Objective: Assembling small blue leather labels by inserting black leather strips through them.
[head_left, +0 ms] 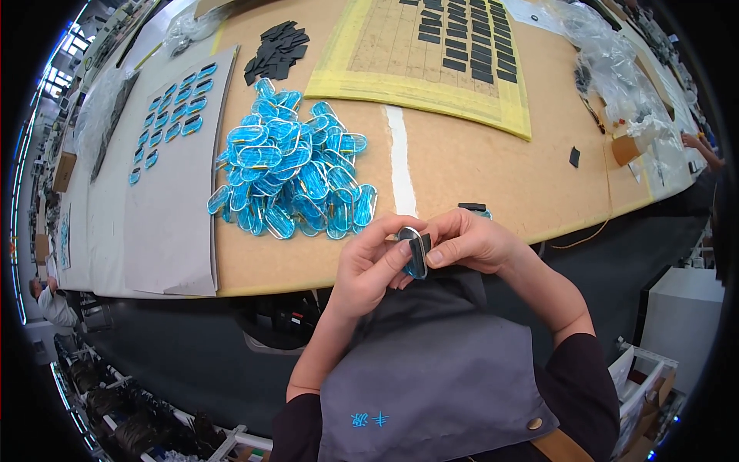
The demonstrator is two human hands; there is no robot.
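Note:
My left hand (369, 266) pinches a blue oval piece (416, 269) with a silvery rim, its thumb lying across the front. Against that oval stands a small black strip (426, 243), gripped at its edge by the thumb and fingers of my right hand (471, 245). Both hands meet just above the table's near edge, over my grey apron. Behind the right hand, another blue oval (483, 214) lies partly hidden, with a black strip (471, 206) beside it. To the left is a large heap of blue ovals (296, 165).
A grey board (178, 204) at left bears rows of ovals with black strips. Loose black strips (279, 51) form a pile farther back. A yellow-edged board (416, 104) carries rows of strips. Clear plastic bags (616, 69) and a brown cup-like container (627, 150) stand far right.

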